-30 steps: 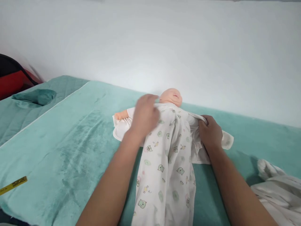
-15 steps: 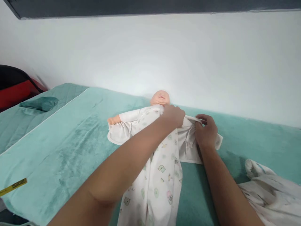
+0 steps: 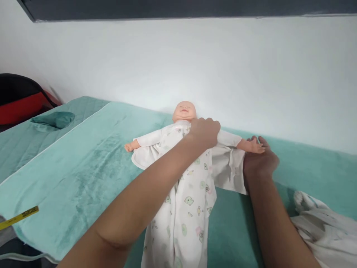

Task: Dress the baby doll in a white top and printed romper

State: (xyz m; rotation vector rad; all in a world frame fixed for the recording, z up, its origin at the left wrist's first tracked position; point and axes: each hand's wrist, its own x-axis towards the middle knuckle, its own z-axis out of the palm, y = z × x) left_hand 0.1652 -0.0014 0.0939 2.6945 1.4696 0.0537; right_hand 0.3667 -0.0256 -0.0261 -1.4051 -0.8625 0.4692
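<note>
A baby doll (image 3: 184, 111) lies on its back in a white romper (image 3: 178, 219) with a small green and pink animal print. My left hand (image 3: 205, 132) is closed on the shoulder part of the sleeve, by the doll's neck; its fingertips are hidden. The doll's forearm and hand (image 3: 251, 146) on my right side stick out beyond the white cuff. Under and behind that doll hand is my right hand (image 3: 260, 160), palm up with its fingers stretched out. A loose white cloth flap (image 3: 228, 167) hangs below this sleeve, touching my right wrist.
A teal padded cover (image 3: 92, 156) with a face hole spreads under the doll, against a white wall (image 3: 167, 59). Crumpled white cloth (image 3: 326, 230) lies at the lower right. A yellow strip (image 3: 19, 217) shows at the left edge, and a red and black item (image 3: 22, 108) at the far left.
The doll's hand and forearm on my right side now show outside the sleeve. My right hand has let go of the cuff and moved outward, turning palm up. My left hand stays near the shoulder.
</note>
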